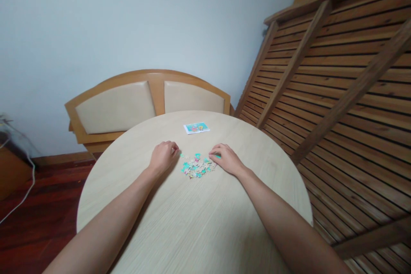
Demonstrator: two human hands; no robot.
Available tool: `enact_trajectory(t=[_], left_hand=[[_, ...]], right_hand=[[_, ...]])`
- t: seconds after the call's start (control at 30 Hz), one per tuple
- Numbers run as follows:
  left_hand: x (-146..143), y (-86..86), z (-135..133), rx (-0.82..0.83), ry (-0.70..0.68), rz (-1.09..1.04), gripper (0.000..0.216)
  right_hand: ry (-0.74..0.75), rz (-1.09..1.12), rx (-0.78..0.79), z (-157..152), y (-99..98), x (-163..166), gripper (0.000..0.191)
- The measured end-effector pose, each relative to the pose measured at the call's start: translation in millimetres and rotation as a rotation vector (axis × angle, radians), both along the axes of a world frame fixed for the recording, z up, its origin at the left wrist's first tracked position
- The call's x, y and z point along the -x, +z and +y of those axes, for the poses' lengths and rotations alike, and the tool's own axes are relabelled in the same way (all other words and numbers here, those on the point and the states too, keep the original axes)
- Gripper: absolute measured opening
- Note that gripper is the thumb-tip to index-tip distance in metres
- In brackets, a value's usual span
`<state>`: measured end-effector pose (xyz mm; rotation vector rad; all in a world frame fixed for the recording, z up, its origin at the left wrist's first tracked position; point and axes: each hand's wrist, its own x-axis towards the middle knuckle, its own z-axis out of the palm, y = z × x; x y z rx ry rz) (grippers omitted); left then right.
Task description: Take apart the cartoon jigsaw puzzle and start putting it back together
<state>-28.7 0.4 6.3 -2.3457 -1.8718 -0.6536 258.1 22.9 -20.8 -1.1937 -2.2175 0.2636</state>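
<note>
A small heap of jigsaw pieces point(197, 165), teal and pale, lies near the middle of a round light-wood table point(192, 222). My left hand point(163, 156) rests on the tabletop just left of the heap, fingers curled into a loose fist. My right hand point(224, 157) lies at the heap's right edge, its fingers bent down and pinching a teal piece point(218, 156). Beyond the heap lies a small picture card point(196, 128) with a colourful print.
A wooden headboard with two beige padded panels point(147, 102) leans against the pale wall behind the table. A slatted wooden bed frame point(337, 77) stands tilted at the right. Dark red floor and a white cable point(22, 197) show at the left.
</note>
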Motion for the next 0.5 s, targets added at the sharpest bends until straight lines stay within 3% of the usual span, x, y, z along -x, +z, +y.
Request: enact_trajectory(t=[0.2, 0.5], left_hand=[[0.3, -7.2, 2.8, 0.003, -0.005, 0.11, 0.021], [-7.6, -5.8, -1.7, 0.095, -0.003, 0.066, 0.022]], right_hand=[[-0.012, -0.018, 0.032, -0.9, -5.0, 4.9, 0.014], [0.033, 0.06, 0.038, -0.7, -1.1, 6.1, 0.008]])
